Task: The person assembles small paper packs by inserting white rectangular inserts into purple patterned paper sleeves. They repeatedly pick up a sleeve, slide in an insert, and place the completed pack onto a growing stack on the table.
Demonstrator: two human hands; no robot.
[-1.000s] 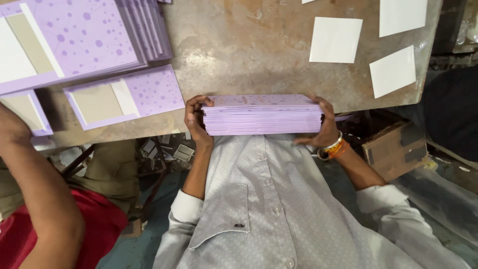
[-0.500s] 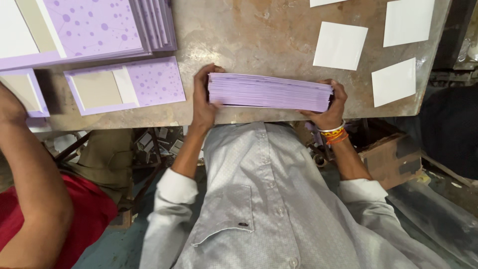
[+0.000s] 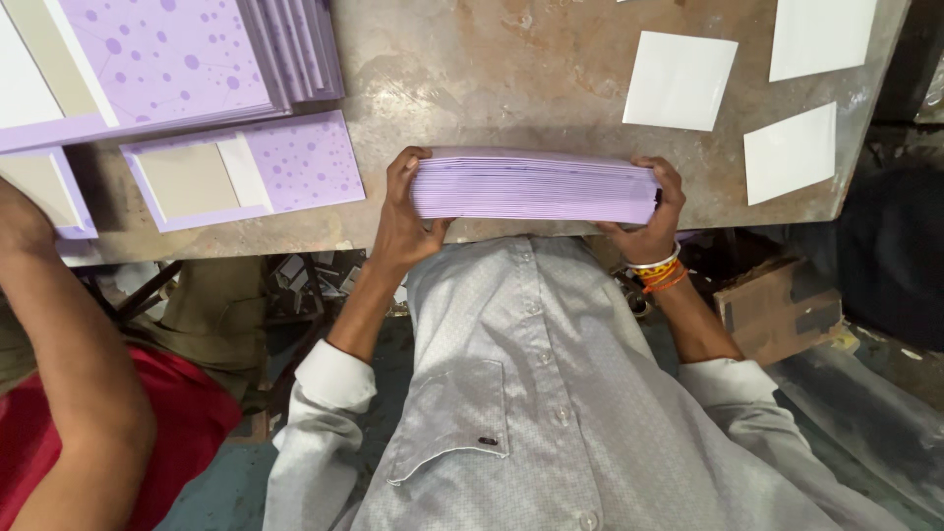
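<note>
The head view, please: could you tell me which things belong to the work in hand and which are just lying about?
In hand:
- stack of lilac sheets, gripped at its ends
- left hand
- right hand
- metal table, which the stack rests on

Lying about:
- white squares
- spotted purple sheets
- cardboard box
- co-worker's arm

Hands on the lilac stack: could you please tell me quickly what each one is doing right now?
Left hand: closed on the left end of the lilac sheet stack.
Right hand: closed on its right end.
</note>
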